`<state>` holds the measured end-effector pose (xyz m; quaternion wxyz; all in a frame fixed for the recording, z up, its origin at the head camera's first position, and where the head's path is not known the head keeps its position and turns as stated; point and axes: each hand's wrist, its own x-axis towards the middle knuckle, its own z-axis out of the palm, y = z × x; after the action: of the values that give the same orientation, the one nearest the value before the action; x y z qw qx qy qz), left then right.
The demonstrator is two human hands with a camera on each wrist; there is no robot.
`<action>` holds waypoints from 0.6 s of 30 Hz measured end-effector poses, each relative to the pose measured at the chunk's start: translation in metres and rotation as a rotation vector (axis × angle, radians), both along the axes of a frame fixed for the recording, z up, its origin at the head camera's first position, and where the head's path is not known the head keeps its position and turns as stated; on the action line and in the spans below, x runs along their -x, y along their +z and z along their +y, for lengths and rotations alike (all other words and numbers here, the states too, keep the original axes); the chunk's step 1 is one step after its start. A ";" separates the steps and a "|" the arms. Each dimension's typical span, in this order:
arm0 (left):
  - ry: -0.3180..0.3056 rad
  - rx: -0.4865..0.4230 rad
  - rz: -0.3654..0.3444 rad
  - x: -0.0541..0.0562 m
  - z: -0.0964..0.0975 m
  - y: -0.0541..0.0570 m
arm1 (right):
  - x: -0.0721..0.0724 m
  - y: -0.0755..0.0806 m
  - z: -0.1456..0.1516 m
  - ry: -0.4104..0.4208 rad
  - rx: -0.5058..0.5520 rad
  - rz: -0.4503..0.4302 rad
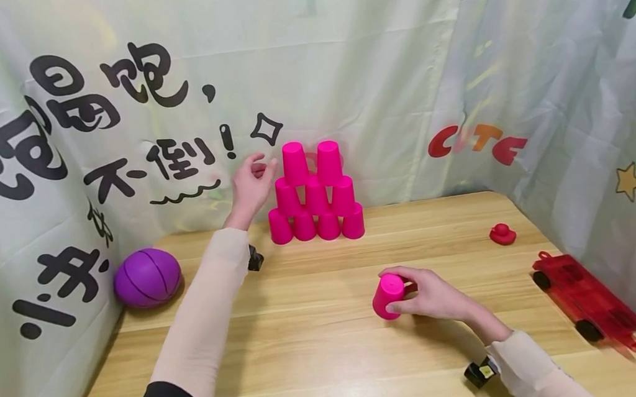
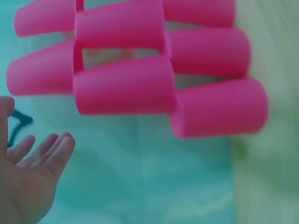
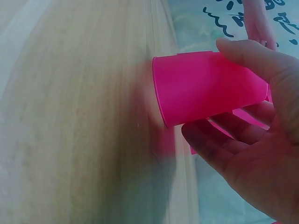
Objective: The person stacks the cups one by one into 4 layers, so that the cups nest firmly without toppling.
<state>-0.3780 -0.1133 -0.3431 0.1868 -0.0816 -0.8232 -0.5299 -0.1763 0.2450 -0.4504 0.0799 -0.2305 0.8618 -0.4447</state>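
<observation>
Several upside-down pink cups (image 1: 316, 195) stand stacked as a pyramid near the table's back edge, with two cups side by side in the top row. Just left of that top row is my left hand (image 1: 252, 184), its fingers loosely bent and nothing in them; the left wrist view shows this hand (image 2: 35, 172) apart from the stacked cups (image 2: 124, 86). My right hand (image 1: 432, 292) grips another upside-down pink cup (image 1: 387, 298) over the table, right of and nearer than the pyramid. In the right wrist view, thumb and fingers span this cup (image 3: 205, 88).
A purple ball (image 1: 147, 278) sits at the table's left edge. Toward the right side lie a small red object (image 1: 503, 234) and a red toy car (image 1: 589, 298). Printed cloth (image 1: 376, 82) hangs behind and beside the wooden table (image 1: 308, 361).
</observation>
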 end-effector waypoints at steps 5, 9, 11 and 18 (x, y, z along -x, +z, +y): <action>0.027 0.073 -0.033 -0.005 -0.019 -0.022 | -0.001 0.000 0.001 -0.001 0.005 -0.009; -0.009 0.157 -0.125 -0.011 -0.029 -0.046 | -0.001 0.000 0.001 0.000 0.004 -0.004; -0.019 0.194 -0.162 -0.012 -0.031 -0.057 | -0.001 0.000 0.002 -0.002 0.006 -0.007; -0.059 0.208 -0.216 -0.016 -0.033 -0.083 | -0.002 -0.001 0.002 -0.003 0.015 -0.022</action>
<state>-0.3616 -0.1468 -0.4261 0.0719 -0.0672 -0.8862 -0.4528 -0.1741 0.2465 -0.4510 0.0869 -0.2250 0.8578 -0.4539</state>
